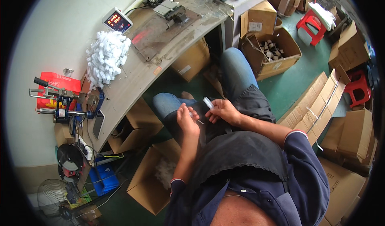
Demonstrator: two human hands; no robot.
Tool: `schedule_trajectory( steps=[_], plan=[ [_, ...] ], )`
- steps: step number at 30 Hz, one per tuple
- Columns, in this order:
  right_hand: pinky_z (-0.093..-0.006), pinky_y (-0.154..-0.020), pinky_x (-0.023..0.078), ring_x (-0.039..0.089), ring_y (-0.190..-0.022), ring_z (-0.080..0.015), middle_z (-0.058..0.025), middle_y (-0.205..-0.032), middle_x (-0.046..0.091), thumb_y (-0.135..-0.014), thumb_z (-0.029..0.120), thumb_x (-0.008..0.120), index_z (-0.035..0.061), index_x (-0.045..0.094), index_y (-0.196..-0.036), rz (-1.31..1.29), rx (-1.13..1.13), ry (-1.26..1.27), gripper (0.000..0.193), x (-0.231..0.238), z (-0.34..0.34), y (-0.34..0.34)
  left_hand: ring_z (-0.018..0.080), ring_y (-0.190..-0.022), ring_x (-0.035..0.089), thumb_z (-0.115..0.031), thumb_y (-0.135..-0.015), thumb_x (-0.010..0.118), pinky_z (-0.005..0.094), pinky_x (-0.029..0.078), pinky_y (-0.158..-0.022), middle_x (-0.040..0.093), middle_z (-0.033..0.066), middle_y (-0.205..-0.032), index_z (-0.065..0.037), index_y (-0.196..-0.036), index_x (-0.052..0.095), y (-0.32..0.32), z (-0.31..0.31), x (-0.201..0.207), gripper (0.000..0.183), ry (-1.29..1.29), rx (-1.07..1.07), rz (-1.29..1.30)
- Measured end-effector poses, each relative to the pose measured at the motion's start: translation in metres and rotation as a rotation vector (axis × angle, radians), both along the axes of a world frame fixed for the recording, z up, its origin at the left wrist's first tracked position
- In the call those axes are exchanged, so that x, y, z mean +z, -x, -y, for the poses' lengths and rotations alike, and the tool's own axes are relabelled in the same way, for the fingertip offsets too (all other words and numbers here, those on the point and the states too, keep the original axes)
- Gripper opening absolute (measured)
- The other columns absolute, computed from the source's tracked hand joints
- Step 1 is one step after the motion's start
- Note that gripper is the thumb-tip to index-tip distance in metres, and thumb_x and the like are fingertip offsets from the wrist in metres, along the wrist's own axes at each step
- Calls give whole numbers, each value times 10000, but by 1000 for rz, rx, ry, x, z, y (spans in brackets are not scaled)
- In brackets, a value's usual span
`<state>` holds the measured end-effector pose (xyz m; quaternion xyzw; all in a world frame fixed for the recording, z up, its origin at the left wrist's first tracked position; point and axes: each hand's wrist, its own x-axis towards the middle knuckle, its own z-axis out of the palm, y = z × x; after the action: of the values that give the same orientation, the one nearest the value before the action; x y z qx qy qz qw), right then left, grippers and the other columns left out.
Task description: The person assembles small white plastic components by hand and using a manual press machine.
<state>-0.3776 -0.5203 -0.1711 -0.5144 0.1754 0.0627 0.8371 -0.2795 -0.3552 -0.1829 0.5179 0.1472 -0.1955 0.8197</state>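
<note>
White plastic piece, slim and partly see-through, sits in the middle of the frame, over the lap of the seated person I am watching. Their right hand has a nearly closed pinch grip on its lower end, which leaves the upper end clear of the fingers. Just beside it, the left hand has a curled, loosely closed grip; a thin rod pokes out below, but I cannot tell what else that palm hides. Both hands are close together, probably to keep small parts in easy sight above the dark apron.

At lower left of the hands, an open carton holds pale, tangled stuff, presumably put there for its nearness to the left arm. Farther off, on the bench at upper left, white strips lie heaped, seemingly within leaning reach. Behind them a digital display faces the seat, likely for reading. At upper right, another carton contains curved scraps, near a red stool.
</note>
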Motion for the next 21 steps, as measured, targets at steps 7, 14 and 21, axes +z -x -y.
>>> schedule_trajectory(
  steps=[7,14,21],
  plan=[
    [-307,-581,596,714,-665,-191,-154,-858,731,-998,81,625,-86,606,-1084,-50,34,-1,190,7,-2,-10,88,-574,500,-215,-1052,607,230,370,-433,608,28,-870,-79,-1156,600,2,-15,13,171,-65,-7,71],
    [-270,-545,547,664,-627,-133,-96,-809,722,-1030,166,590,-44,672,-1056,-56,-4,18,227,-2,6,-14,32,-529,453,-188,-1046,619,184,296,-395,597,12,-847,-55,-1157,609,-3,6,38,174,-265,-197,153],
    [-276,-568,538,665,-656,-125,-93,-813,715,-1032,161,548,-25,652,-1028,41,22,118,213,3,15,-12,13,-518,435,-199,-1013,677,178,294,-414,579,-17,-789,-53,-1049,627,-18,39,38,158,-315,-443,123]
  ],
)
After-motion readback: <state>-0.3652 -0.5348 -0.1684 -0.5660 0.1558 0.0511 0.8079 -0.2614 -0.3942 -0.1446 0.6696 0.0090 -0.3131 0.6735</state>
